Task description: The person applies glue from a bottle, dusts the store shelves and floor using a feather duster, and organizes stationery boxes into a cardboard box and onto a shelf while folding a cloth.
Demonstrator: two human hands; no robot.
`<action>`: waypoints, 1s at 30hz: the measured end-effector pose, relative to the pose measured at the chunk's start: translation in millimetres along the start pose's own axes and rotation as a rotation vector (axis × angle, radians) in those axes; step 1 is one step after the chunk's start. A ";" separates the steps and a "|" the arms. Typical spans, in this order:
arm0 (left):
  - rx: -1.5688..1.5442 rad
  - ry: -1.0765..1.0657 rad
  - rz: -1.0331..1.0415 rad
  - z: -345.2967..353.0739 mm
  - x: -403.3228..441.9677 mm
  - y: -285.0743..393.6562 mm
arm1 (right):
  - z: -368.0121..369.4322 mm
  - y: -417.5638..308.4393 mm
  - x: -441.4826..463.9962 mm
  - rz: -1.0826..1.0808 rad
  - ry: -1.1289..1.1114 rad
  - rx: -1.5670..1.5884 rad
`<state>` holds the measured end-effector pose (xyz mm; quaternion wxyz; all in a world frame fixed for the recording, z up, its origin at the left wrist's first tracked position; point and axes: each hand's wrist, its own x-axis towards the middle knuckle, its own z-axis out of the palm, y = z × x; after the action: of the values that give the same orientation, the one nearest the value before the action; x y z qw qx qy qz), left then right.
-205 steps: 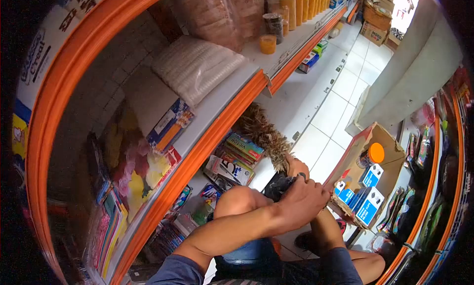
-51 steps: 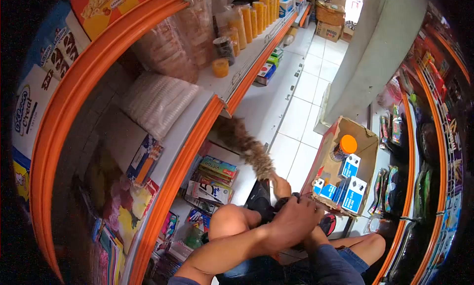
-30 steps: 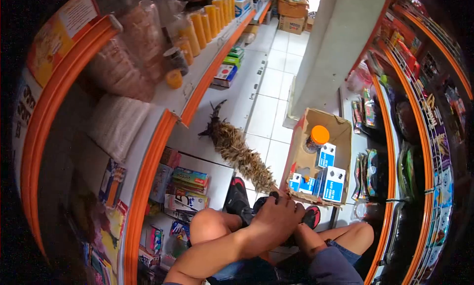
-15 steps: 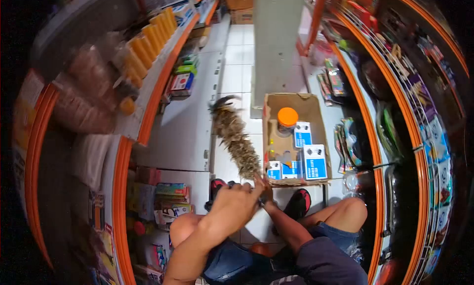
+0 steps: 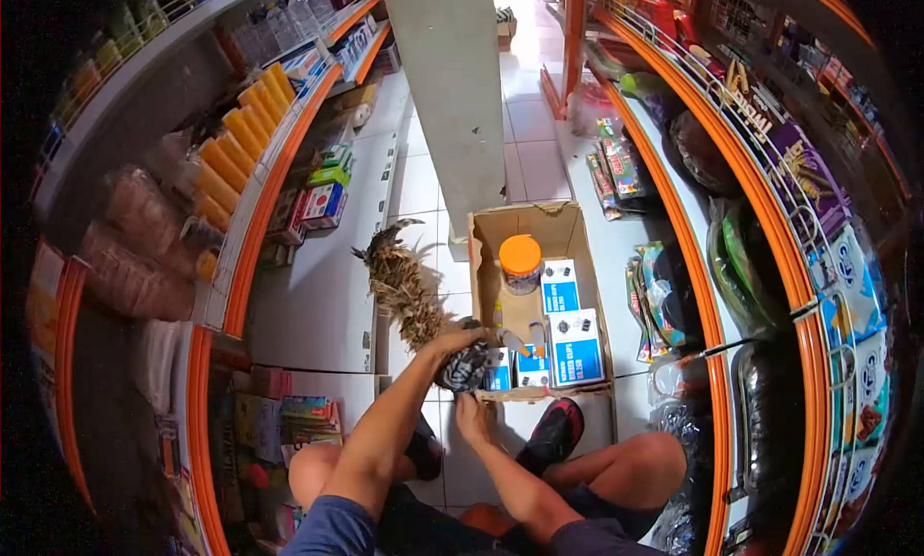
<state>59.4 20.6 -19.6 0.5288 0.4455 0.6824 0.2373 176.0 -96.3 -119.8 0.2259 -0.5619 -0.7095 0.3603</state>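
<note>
A brown feather duster (image 5: 399, 288) slants over the floor, its feathered end toward the upper left. Beside the carton's front left corner, my left hand (image 5: 454, 343) is closed on a crumpled black-and-grey cloth (image 5: 466, 365), at the lower end of the feathers. Just below the cloth, my right hand (image 5: 473, 420) has its fingers closed at the duster's handle end. Most of the handle is hidden by the cloth and hands.
An open carton (image 5: 486, 231) holds an orange-lidded jar (image 5: 521, 263) and several blue-and-white boxes (image 5: 576, 349). Shelves with orange edges (image 5: 258, 219) line both sides. A grey pillar (image 5: 450, 103) rises behind the carton. My black shoes (image 5: 553, 435) are below it.
The view has swung right, so the carton and pillar appear further left. My left hand has shifted onto the dark cloth, and my right hand now sits below it, farther from the feathers.
</note>
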 end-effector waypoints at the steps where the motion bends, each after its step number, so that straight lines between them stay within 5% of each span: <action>1: -0.005 0.001 -0.010 2.8 6.8 1.5 | -0.3 0.2 -2.1 -0.033 0.032 -0.032; 7: 0.290 0.045 0.022 29.8 40.3 -13.7 | 24.7 39.3 -3.1 -0.159 0.083 -0.097; 13: 0.332 -0.061 0.052 16.5 51.0 2.7 | -15.4 -8.1 19.2 0.211 -0.156 -0.102; 18: 0.663 -0.243 -0.035 -12.5 39.5 21.4 | -0.2 14.0 14.0 -0.076 -0.038 -0.112; 23: 0.919 -0.100 -0.035 -49.2 -19.3 77.7 | 1.7 1.4 17.1 -0.210 -0.115 0.033; 27: 1.052 0.143 0.286 -69.2 -127.2 126.0 | 16.7 -23.9 21.5 -0.269 -0.203 0.099; 30: 1.017 0.363 0.163 -102.4 -184.5 112.0 | 25.1 -55.9 36.1 -0.392 -0.154 0.222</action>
<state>11.9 -67.9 197.2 0.1001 0.6482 0.7548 -0.0093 112.7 -74.2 -96.1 0.2969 -0.3561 -0.7763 0.4271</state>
